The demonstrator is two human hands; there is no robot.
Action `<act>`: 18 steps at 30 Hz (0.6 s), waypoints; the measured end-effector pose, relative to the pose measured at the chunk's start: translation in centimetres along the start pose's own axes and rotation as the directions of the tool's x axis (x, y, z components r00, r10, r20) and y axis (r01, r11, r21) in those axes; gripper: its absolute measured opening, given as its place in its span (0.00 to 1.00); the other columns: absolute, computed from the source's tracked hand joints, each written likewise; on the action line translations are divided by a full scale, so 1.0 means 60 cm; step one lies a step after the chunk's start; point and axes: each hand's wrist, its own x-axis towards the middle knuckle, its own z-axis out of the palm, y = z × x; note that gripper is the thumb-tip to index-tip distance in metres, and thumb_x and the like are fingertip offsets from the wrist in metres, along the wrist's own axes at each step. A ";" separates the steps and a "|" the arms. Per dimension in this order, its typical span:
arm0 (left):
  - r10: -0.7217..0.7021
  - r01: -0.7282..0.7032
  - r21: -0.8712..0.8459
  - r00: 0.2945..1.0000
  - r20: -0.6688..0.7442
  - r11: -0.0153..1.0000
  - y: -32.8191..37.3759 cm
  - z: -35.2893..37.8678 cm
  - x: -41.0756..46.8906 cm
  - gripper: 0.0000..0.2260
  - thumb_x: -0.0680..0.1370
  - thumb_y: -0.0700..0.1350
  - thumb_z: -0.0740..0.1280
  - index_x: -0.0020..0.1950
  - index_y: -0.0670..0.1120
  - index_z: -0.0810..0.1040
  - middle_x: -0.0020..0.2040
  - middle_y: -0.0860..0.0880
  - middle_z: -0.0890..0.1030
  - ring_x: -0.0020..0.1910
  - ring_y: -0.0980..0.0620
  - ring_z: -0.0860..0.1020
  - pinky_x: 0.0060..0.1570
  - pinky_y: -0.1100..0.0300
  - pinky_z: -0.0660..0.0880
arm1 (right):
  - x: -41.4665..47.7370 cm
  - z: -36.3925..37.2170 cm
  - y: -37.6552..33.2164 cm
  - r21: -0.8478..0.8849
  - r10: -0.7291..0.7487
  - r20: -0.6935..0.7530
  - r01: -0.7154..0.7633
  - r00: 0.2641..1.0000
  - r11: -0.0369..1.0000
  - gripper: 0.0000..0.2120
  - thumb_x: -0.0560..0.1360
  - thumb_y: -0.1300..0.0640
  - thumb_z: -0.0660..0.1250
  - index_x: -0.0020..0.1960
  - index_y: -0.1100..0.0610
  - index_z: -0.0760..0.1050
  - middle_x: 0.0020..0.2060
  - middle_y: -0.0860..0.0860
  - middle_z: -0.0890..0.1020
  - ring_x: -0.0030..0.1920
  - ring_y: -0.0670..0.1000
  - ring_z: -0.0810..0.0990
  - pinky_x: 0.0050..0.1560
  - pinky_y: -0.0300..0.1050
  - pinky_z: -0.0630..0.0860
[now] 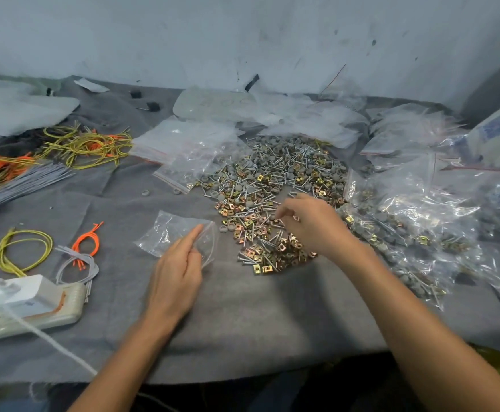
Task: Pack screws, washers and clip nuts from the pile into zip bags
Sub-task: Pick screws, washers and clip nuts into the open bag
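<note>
left hand (180, 272) flat with straight fingers, right hand (311, 226) arched, fingertips curled downward

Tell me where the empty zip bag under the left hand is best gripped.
Pinch the zip bag at its right edge, seemingly the zip mouth, facing the pile, coming from the near side beside the left hand. It lies flat and limp; that stiffer strip probably holds best.
</note>
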 end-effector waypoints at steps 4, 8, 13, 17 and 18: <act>-0.003 0.003 -0.004 1.000 -0.012 1.000 0.002 0.000 0.000 0.24 0.78 0.47 0.55 0.73 0.48 0.74 0.71 0.51 0.76 0.67 0.56 0.73 0.61 0.70 0.64 | 0.009 -0.021 0.045 -0.131 0.004 0.256 0.031 0.967 0.991 0.15 0.78 0.65 0.64 0.51 0.46 0.82 0.49 0.45 0.80 0.50 0.48 0.79 0.54 0.53 0.78; -0.005 0.005 -0.005 1.000 -0.009 1.000 0.003 -0.001 -0.002 0.24 0.79 0.47 0.55 0.74 0.49 0.74 0.71 0.52 0.76 0.68 0.56 0.73 0.63 0.69 0.64 | 0.008 -0.007 0.057 -0.140 -0.016 0.319 0.064 0.948 0.988 0.14 0.78 0.61 0.67 0.57 0.44 0.80 0.47 0.44 0.74 0.50 0.47 0.75 0.51 0.46 0.72; -0.014 0.014 -0.006 1.000 -0.003 1.000 0.005 -0.002 -0.003 0.24 0.79 0.48 0.55 0.74 0.50 0.73 0.71 0.53 0.76 0.68 0.56 0.73 0.63 0.68 0.65 | 0.003 0.007 0.063 -0.080 -0.080 0.347 0.114 0.935 0.990 0.13 0.81 0.56 0.67 0.63 0.43 0.77 0.49 0.43 0.73 0.48 0.44 0.74 0.51 0.44 0.70; -0.014 0.014 -0.006 1.000 -0.001 1.000 0.005 -0.002 -0.003 0.24 0.79 0.48 0.55 0.74 0.50 0.73 0.71 0.53 0.76 0.67 0.57 0.73 0.61 0.70 0.65 | 0.002 0.009 0.062 -0.114 -0.073 0.319 0.115 0.945 0.987 0.07 0.81 0.54 0.67 0.57 0.46 0.79 0.49 0.44 0.74 0.50 0.47 0.76 0.52 0.46 0.73; -0.014 0.014 -0.006 1.000 -0.002 1.000 0.005 -0.002 -0.004 0.24 0.79 0.48 0.55 0.74 0.50 0.73 0.71 0.53 0.76 0.68 0.57 0.73 0.61 0.70 0.64 | 0.002 0.009 0.062 -0.118 -0.072 0.319 0.115 0.945 0.986 0.06 0.80 0.54 0.67 0.56 0.46 0.78 0.48 0.44 0.74 0.49 0.46 0.76 0.52 0.45 0.73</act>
